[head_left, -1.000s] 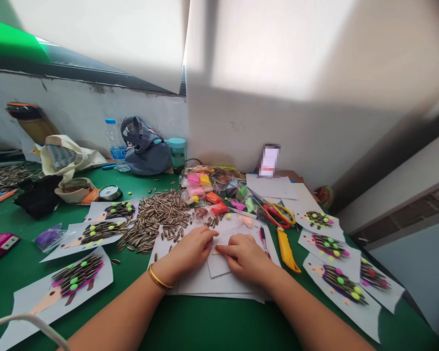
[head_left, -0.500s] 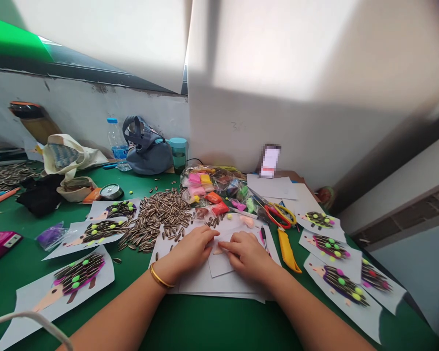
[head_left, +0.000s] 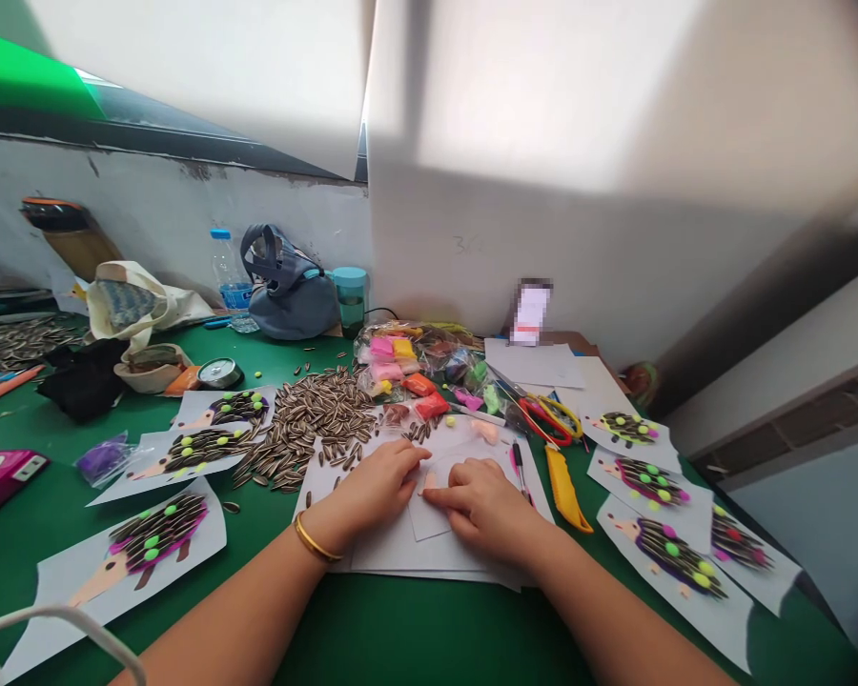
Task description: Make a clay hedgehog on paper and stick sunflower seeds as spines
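White paper (head_left: 429, 553) lies on the green table, with a smaller sheet (head_left: 427, 522) on top. My left hand (head_left: 382, 481), a gold bangle at its wrist, rests on the paper with fingers bent and somewhat apart, holding nothing visible. My right hand (head_left: 476, 495) has its index finger stretched out, its tip touching a small peach clay piece (head_left: 430, 479) on the small sheet. The other right fingers are curled. A peach clay lump (head_left: 484, 432) sits behind the right hand, and striped seeds (head_left: 321, 410) are piled at the left.
Bags of coloured clay (head_left: 400, 367) lie at the back. Scissors (head_left: 549, 419), a yellow cutter (head_left: 566, 491) and a black pen (head_left: 519, 462) are at the right. Seed hedgehog pictures (head_left: 668, 553) lie on both sides. A phone (head_left: 530, 312) leans on the back wall.
My right hand has shifted slightly, its index fingertip now at the lower left of the peach piece, more of which shows. My left hand has barely moved. The view has shifted very slightly.
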`<state>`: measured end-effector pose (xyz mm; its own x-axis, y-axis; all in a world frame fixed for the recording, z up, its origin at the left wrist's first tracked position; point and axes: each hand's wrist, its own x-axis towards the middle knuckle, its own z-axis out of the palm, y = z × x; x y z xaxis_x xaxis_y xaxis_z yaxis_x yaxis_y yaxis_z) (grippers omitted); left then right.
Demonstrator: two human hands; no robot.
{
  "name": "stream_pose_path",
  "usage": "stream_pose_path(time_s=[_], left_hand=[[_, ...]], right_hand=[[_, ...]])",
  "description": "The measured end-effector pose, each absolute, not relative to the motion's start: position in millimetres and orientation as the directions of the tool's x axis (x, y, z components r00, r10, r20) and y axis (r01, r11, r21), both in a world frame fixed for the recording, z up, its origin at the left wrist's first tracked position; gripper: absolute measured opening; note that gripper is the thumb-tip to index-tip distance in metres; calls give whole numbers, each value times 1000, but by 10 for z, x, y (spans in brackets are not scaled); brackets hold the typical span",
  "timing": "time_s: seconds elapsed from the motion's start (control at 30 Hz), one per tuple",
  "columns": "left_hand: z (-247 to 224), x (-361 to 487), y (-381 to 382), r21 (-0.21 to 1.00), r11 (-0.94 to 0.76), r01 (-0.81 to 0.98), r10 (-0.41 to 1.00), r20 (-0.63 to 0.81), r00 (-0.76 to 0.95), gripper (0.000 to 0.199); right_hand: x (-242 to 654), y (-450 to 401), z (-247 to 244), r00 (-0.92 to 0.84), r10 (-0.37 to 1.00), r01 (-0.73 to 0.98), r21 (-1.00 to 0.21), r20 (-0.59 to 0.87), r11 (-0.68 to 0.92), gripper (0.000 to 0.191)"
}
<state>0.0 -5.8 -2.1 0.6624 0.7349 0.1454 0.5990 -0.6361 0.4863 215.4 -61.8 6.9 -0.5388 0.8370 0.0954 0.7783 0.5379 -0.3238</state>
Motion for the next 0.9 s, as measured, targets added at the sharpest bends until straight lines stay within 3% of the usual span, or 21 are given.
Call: stream_pose_path(time_s=[0.37, 0.9], left_hand=[[-48, -22, -56, 485, -648, 588, 724, 150, 673, 39], [-46, -15, -55, 493, -646, 583, 725, 158, 670, 39]], right_hand=[[2287, -546, 49, -460, 878, 789, -394, 130, 472, 39], [2250, -569, 57, -502, 860, 776, -391, 89, 494, 40]])
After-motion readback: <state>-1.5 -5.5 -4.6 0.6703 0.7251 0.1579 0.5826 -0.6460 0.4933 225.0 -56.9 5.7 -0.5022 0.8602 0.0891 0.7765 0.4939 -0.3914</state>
